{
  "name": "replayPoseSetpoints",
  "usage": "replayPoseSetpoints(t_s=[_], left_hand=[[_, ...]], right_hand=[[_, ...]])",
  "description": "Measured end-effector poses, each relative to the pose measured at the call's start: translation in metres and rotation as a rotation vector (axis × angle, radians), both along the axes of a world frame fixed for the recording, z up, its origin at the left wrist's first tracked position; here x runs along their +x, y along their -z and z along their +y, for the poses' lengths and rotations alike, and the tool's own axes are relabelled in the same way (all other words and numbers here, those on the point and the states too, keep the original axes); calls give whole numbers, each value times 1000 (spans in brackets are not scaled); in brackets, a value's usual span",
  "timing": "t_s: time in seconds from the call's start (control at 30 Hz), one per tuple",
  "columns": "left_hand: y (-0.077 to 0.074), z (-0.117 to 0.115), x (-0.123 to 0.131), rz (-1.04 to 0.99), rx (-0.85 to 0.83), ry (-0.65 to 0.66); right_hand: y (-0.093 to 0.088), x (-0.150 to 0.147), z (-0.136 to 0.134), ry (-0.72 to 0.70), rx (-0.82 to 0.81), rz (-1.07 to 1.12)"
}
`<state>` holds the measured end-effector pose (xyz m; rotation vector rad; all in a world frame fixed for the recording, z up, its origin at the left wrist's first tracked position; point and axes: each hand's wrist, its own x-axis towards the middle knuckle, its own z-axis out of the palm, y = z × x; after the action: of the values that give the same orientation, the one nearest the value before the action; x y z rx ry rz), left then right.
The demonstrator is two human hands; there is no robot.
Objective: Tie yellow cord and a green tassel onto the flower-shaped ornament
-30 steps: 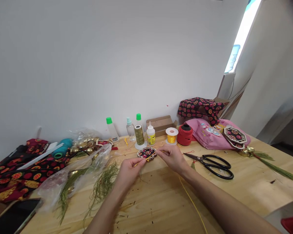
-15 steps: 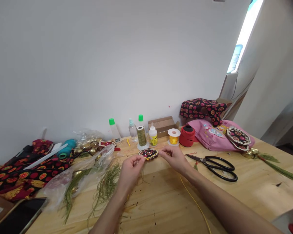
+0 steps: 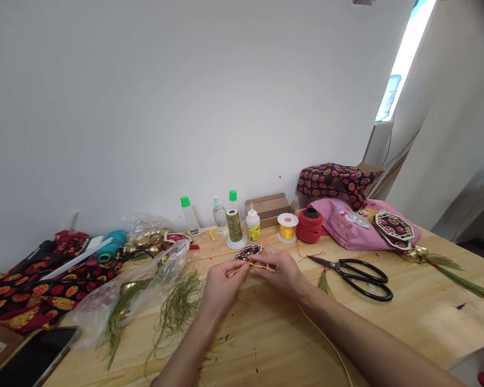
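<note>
Both hands meet at the middle of the wooden table, pinching a thin yellow cord (image 3: 262, 266). My left hand (image 3: 222, 280) has thumb and index finger closed on it. My right hand (image 3: 281, 273) grips the cord just to the right, the fingertips almost touching those of the left. Right behind the fingers is a dark patterned ornament (image 3: 246, 252) with a pale scalloped edge, its near part hidden by the hands. The cord's long tail runs under my right forearm to the table's front. Black-handled scissors (image 3: 357, 274) lie to the right of that hand.
Behind stand an olive thread spool (image 3: 234, 226), a glue bottle (image 3: 253, 226), a yellow cord spool (image 3: 287, 228) and a red thread cone (image 3: 308, 226). Green tassel threads (image 3: 177, 301) and a plastic bag (image 3: 100, 306) lie left. A phone (image 3: 32, 357) sits front left; a pink bag (image 3: 342, 231) is at right.
My right hand has moved left and down toward my left hand. The yellow cord now stretches between the fingers, and the fingers are in front of the ornament, which sits slightly farther back.
</note>
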<state>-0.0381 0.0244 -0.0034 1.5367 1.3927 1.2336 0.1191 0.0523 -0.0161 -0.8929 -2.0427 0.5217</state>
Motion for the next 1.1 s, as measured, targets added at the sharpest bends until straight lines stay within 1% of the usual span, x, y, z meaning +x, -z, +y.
replayPoseSetpoints(t_s=[0.13,0.23,0.37,0.57,0.67,0.77,0.83,1.1], left_hand=[[-1,-1,2,19,11,38],[1,0,1,12,-3,43],[1,0,0,-30,-33,29],[-7,-5,4,-149,-27,-14],[-9,-6,6,-212,-6,-56],[-9,-7,5,-226,15,-70],[-10,-8,5,-209,22,-41],[-14,-13,6,-175,0,171]], right_hand=[[-3,1,-2,51,47,-60],[-6,2,-3,80,56,-55],[-8,0,-4,53,27,41],[-13,-1,-6,-65,-41,251],[-13,-2,-6,-76,-85,279],[-14,-3,-7,-66,-77,272],[-15,-3,-9,-71,-70,274],[-23,-1,-14,-41,-53,332]])
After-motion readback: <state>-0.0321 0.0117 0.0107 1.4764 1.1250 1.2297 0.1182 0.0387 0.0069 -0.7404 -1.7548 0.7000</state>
